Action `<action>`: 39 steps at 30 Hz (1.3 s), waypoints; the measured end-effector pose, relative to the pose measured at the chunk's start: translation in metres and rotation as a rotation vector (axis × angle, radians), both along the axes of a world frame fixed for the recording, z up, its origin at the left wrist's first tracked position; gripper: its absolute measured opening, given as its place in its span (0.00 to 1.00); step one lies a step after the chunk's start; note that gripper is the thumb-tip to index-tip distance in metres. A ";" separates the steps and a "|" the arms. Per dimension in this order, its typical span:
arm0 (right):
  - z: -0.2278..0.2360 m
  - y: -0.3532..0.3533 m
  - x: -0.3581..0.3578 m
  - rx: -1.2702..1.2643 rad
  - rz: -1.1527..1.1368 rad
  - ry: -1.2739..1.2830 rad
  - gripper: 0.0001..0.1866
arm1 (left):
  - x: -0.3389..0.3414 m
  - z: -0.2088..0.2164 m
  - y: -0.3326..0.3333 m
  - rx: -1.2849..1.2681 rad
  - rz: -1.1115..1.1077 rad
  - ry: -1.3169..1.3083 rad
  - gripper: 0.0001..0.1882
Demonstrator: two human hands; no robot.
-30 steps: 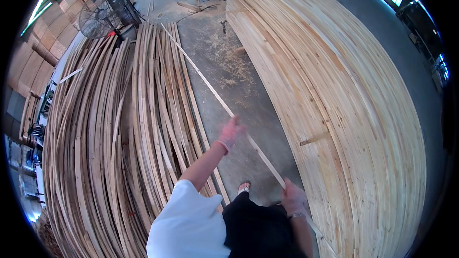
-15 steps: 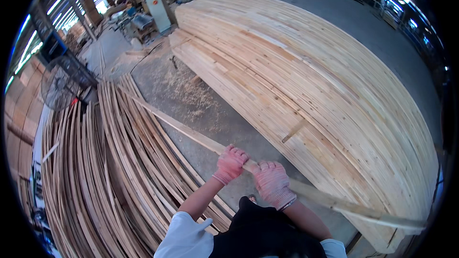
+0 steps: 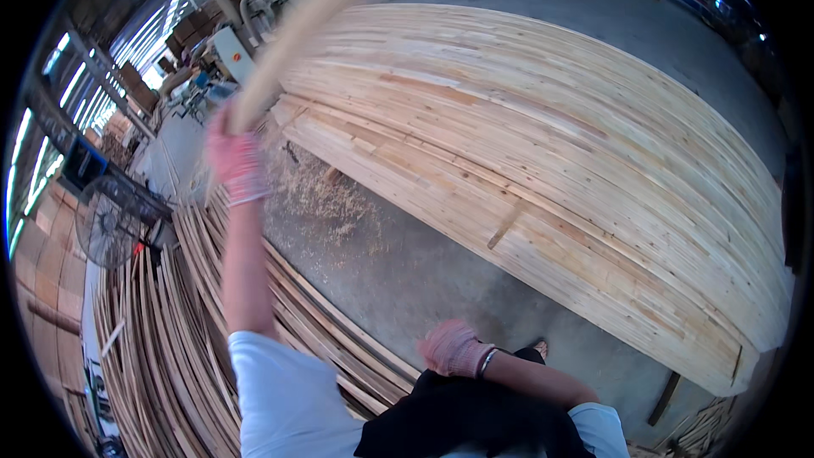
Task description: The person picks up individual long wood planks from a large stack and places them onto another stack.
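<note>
My left hand [image 3: 233,153], in a pink-and-white knit glove, is raised at the end of a stretched arm. Its fingers are wrapped round a long wooden strip [image 3: 288,55], which slants up to the right and is smeared by motion. My right hand [image 3: 455,348], gloved alike, hangs low in front of my dark apron [image 3: 458,416]. Its fingers look curled in, and no strip passes through them. Below my left arm lies a pile of long, thin wooden strips [image 3: 161,348].
A broad stack of pale wooden boards [image 3: 526,153] fills the right side. Sawdust [image 3: 326,208] covers part of the concrete floor between the stack and the strips. A standing fan [image 3: 106,220] is at the left, and a pale machine cabinet [image 3: 231,53] stands far back.
My left hand has swung up and to the left with the strip, which now points upward. My right hand has let go of the strip and come back toward my body.
</note>
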State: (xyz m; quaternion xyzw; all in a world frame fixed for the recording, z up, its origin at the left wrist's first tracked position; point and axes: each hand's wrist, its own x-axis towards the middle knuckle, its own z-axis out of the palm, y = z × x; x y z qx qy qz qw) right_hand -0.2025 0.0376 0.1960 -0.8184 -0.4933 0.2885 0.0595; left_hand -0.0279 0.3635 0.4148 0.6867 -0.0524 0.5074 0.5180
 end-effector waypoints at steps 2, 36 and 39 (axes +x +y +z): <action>-0.005 -0.010 0.009 -0.050 -0.001 0.062 0.13 | -0.023 0.049 0.014 0.173 0.307 -0.041 0.18; -0.132 -0.145 0.040 -0.326 -0.561 0.372 0.21 | -0.426 -0.480 -0.034 -1.458 0.273 1.549 0.12; -0.155 -0.163 0.033 -0.172 -0.664 0.466 0.22 | -0.297 -0.481 -0.030 -1.414 0.067 1.411 0.12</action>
